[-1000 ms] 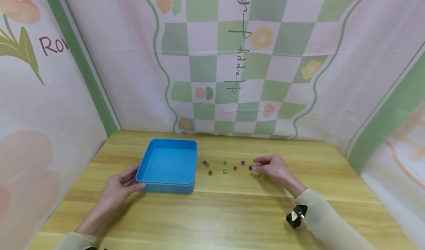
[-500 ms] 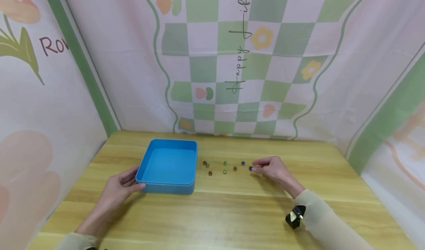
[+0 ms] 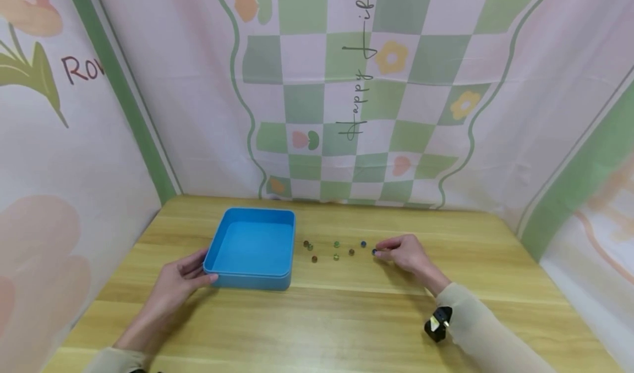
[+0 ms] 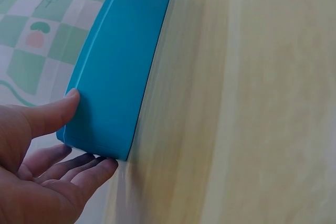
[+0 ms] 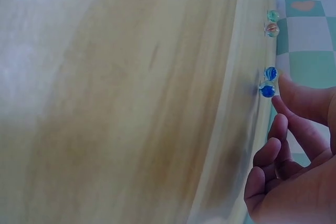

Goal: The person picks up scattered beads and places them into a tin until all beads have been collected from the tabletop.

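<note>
head view: the right hand (image 3: 407,253) has narrowed its grip slightly at the nearer blue marble (image 3: 374,252), unlifted on the bench (image 3: 317,329); whether it pinches, i cannot tell. the left hand (image 3: 173,282) holds the blue box (image 3: 252,282) by a corner.

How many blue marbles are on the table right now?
2. The near blue marble sits at the fingertips of the right hand; the far blue marble lies left of it, farther back. The hand could hide another.
</note>
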Motion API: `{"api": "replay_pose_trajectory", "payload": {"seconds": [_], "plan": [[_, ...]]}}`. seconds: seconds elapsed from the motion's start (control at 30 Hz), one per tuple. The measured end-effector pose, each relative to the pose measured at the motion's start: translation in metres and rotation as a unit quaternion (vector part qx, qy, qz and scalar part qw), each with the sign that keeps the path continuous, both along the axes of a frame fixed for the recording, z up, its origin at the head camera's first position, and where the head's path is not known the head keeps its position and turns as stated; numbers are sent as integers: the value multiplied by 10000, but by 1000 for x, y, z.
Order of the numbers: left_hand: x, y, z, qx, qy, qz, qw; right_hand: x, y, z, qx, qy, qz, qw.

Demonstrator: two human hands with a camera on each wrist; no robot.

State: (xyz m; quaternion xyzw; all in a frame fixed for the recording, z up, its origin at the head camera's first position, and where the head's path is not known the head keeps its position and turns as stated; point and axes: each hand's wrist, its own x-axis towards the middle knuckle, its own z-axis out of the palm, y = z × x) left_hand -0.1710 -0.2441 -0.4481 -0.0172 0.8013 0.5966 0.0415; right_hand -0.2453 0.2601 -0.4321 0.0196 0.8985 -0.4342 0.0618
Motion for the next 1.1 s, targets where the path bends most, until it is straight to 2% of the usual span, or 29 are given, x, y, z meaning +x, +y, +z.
{"api": "replay_pose_trajectory", "payload": {"seconds": [0.37, 1.1], "plan": [[-1, -1, -1, 9, 79, -2, 10000, -3, -1, -7, 140, 96, -91, 9998], [0, 1, 0, -49, 83, 50, 9999, -4, -2, -8, 482, 438, -25, 9979]]}}
